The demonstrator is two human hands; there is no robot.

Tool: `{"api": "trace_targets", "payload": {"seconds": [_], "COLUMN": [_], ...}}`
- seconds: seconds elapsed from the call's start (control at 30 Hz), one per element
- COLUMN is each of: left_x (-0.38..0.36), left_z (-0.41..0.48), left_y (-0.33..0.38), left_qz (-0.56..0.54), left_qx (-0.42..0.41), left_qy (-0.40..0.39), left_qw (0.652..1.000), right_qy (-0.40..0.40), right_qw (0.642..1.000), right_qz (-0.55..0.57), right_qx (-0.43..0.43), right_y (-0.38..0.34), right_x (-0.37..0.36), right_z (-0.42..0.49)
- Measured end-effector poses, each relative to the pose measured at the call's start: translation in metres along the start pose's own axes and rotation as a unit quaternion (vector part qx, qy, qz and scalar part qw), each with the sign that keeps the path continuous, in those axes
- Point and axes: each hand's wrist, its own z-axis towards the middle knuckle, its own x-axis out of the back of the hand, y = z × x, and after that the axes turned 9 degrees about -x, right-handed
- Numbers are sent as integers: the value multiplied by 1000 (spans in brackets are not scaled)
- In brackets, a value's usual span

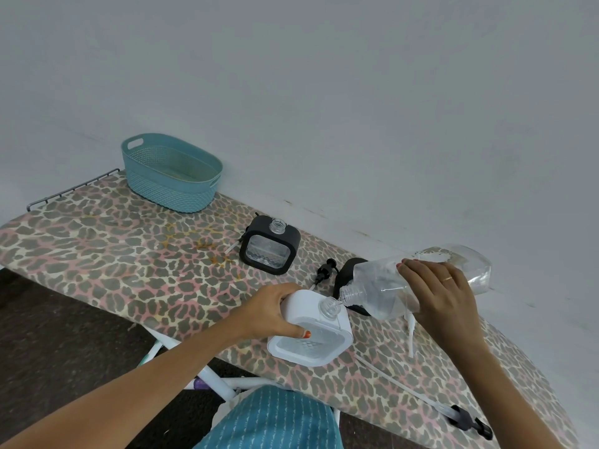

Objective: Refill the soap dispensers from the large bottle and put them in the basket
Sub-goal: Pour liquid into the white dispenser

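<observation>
Left hand [274, 314] curled in sideways grip, thumb forward; right hand [440, 294] wrapped from above, fingers spread.

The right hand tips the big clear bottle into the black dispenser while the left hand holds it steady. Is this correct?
Not quite. In the head view the right hand tips the big clear bottle into the white dispenser, which the left hand steadies.
</observation>
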Motion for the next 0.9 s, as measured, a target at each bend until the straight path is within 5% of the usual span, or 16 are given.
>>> {"api": "trace_targets", "payload": {"seconds": [0.9], "left_x": [-1], "left_z": [-1], "left_y": [6], "left_qz": [0], "left_qx": [-4], "left_qy": [-2], "left_qw": [1000], "right_qy": [27], "right_qw": [999], "right_qz": [-18], "right_qx": [37], "right_y": [2], "right_x": [2], "right_z": [5]}}
